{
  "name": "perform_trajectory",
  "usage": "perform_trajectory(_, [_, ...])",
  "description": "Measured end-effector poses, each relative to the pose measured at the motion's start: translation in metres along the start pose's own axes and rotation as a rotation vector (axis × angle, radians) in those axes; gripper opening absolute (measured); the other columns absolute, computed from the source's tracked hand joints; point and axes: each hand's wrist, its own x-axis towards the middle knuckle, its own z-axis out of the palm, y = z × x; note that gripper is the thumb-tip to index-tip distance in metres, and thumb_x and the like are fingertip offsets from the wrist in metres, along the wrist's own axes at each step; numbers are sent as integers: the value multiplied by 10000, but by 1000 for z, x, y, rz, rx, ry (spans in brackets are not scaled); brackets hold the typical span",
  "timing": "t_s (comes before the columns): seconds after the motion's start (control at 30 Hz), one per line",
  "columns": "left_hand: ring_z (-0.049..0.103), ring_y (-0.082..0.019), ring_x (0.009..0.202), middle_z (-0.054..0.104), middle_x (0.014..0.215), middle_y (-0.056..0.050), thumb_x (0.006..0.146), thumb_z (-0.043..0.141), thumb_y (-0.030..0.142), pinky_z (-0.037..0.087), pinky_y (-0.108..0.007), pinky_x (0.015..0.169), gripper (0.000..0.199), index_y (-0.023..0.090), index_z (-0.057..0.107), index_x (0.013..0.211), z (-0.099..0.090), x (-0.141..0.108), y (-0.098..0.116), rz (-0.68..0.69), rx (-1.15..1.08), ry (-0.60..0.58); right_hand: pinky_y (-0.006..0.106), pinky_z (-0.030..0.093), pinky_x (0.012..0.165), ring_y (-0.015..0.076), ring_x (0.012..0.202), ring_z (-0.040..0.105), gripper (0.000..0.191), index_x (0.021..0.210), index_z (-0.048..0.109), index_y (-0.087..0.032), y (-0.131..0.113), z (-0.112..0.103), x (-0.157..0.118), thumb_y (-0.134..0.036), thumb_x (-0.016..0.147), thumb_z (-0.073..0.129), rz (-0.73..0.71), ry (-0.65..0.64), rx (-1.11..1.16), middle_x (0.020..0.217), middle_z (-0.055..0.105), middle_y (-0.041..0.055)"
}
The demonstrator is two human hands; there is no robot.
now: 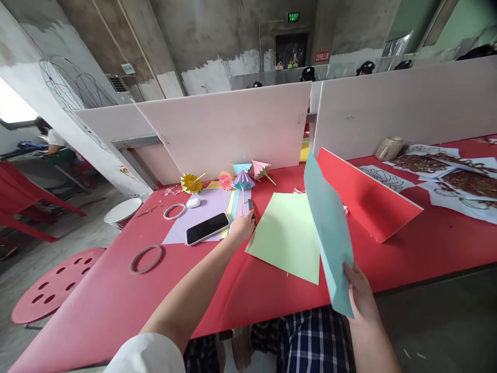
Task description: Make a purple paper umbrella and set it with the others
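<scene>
My right hand (359,290) grips the lower edge of a teal sheet of paper (328,228), which stands up from the table, slightly bent. On the far side of the table my left hand (243,228) has its fingers closed around a slim dark tool (251,208); its exact kind is too small to make out. A pale green sheet (287,233) lies flat between both hands. Left of my left hand a black-screened phone (207,229) rests on a purple sheet (176,230) with yellow and blue paper strips (233,207) beside it.
Small folded paper umbrellas (243,178) stand by the pale partition (233,129). A red board (365,197) leans at right, near drawings (419,160) and a jar (390,148). Tape rings (146,259) lie at left, with a red stool (58,280) beside the table.
</scene>
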Motion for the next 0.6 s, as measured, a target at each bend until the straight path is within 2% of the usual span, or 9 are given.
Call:
perform_trajectory(0.1, [577, -195, 920, 561, 1094, -86, 879, 468, 368, 490, -386, 767, 377, 175, 463, 1202, 3, -21, -2, -69, -35, 84, 353, 526, 656, 253, 814, 651, 428, 977, 646, -213, -8, 6, 1, -455, 628, 701, 120, -13, -1, 930, 695, 70])
perform_trajectory(0.17, [585, -230, 926, 583, 1060, -101, 899, 378, 410, 479, -368, 726, 443, 222, 365, 1299, 7, -36, -3, -82, -60, 134, 370, 514, 713, 280, 910, 624, 466, 987, 642, -180, -11, 10, 5, -457, 616, 701, 71, 21, -119, 998, 676, 96])
perform_trajectory(0.23, [568, -251, 978, 585, 1073, -113, 907, 312, 409, 463, -351, 717, 460, 244, 313, 1336, 14, -50, -5, -72, -88, 181, 377, 487, 781, 288, 992, 587, 475, 1013, 630, -173, -13, 14, 13, -473, 647, 661, -23, 49, -354, 1059, 651, 105])
perform_trajectory(0.3, [543, -238, 1024, 582, 1104, -102, 907, 300, 376, 451, -335, 759, 417, 255, 375, 1299, 22, -61, -6, -41, -118, 215, 373, 467, 787, 284, 994, 577, 452, 1013, 628, -190, -13, 19, 24, -497, 682, 604, -77, 40, -645, 1053, 647, 98])
perform_trajectory(0.33, [534, -229, 1038, 585, 1111, -90, 906, 304, 361, 443, -329, 790, 387, 262, 427, 1259, 25, -65, -6, -18, -131, 226, 372, 462, 773, 286, 970, 582, 433, 988, 635, -195, -13, 21, 30, -500, 682, 597, -78, 36, -708, 1026, 652, 94])
perform_trajectory(0.47, [529, -215, 1034, 613, 1089, -56, 906, 303, 322, 424, -331, 856, 339, 265, 557, 1124, 35, -72, -7, 76, -171, 244, 365, 444, 732, 278, 878, 594, 433, 967, 630, -208, -9, 35, 53, -485, 634, 634, -67, 74, -778, 931, 655, 75])
perform_trajectory(0.6, [527, -202, 1021, 617, 1074, -58, 896, 345, 252, 437, -328, 847, 316, 240, 566, 1121, 37, -70, -10, 132, -184, 237, 361, 439, 753, 267, 919, 581, 661, 1220, 480, -208, -5, 44, 66, -477, 636, 634, -64, 176, -768, 1012, 619, 97])
